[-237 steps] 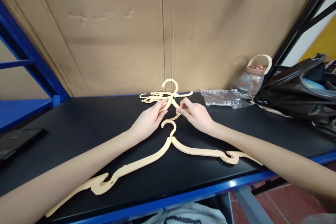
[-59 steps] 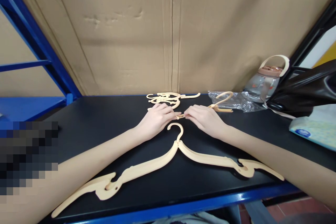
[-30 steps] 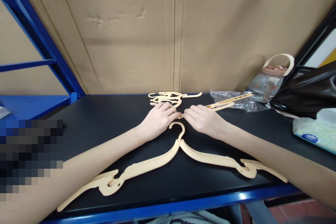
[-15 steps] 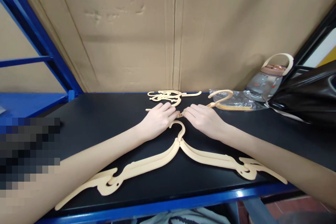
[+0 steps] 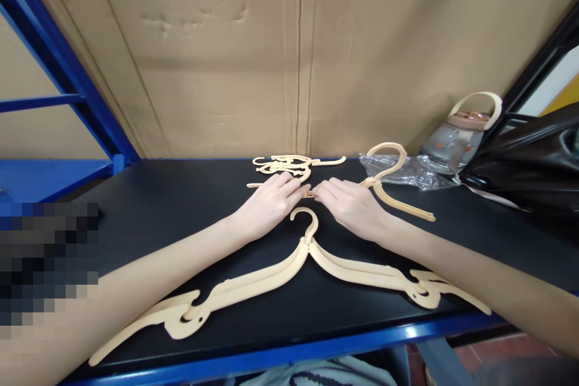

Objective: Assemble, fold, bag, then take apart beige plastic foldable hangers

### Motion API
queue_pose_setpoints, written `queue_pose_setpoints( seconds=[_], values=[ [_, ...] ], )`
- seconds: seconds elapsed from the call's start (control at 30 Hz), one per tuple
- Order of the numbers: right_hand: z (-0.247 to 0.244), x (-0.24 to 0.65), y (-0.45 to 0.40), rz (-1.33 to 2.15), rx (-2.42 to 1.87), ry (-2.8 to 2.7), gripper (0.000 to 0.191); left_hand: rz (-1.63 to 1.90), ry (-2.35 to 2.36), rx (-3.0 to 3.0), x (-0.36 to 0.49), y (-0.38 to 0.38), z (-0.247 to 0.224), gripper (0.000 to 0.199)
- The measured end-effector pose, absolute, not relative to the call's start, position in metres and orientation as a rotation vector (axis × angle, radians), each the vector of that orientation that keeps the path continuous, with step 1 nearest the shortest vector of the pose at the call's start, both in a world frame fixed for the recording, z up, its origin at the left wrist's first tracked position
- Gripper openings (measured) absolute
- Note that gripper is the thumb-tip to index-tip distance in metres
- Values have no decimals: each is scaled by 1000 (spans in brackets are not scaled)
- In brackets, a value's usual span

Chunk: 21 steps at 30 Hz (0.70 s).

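My left hand point(image 5: 271, 204) and my right hand point(image 5: 346, 205) nearly meet above the middle of the black tabletop, fingers closed on a second cream hanger point(image 5: 402, 204). Most of its near part is hidden by the fingers; its hook and one arm stick out to the right of my right hand, and a thin end shows left of my left hand. Below my hands an unfolded cream hanger point(image 5: 357, 271) lies flat, hook toward the back, its arms spread under my forearms. Behind my left hand lie folded cream hangers point(image 5: 289, 163).
Clear plastic wrap point(image 5: 409, 172) lies at the back right, beside a transparent bottle point(image 5: 456, 142) with a loop handle. A shiny black bag point(image 5: 534, 157) is at the right edge. Cardboard point(image 5: 217, 60) stands behind the black table point(image 5: 149, 205); a blue frame point(image 5: 76, 72) is at the left.
The held hanger has turned: its hook has risen and its right arm has swung down toward me. My hands stay close together in nearly the same place.
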State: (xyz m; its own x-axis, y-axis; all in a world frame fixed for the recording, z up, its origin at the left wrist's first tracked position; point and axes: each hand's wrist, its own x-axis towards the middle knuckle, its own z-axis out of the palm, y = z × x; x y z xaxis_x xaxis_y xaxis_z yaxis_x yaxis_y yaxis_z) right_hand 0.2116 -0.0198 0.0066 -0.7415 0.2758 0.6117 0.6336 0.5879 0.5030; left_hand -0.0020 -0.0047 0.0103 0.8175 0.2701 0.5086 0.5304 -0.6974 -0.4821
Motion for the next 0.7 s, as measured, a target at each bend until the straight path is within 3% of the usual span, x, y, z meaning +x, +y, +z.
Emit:
queue_pose_setpoints(
  seconds=[0.27, 0.47, 0.7],
  values=[
    [6, 213, -14, -898, -783, -2358, 25, -501, -668, -2516, -2, -3, 14, 43],
    [6, 213, -17, -542, -784, -2282, 19, -637, -697, -2597, -5, -2, 13, 54],
    [1, 214, -16, -317, -848, -2270, 14, -692, -786, -2730, -5, 2, 14, 40]
  ],
)
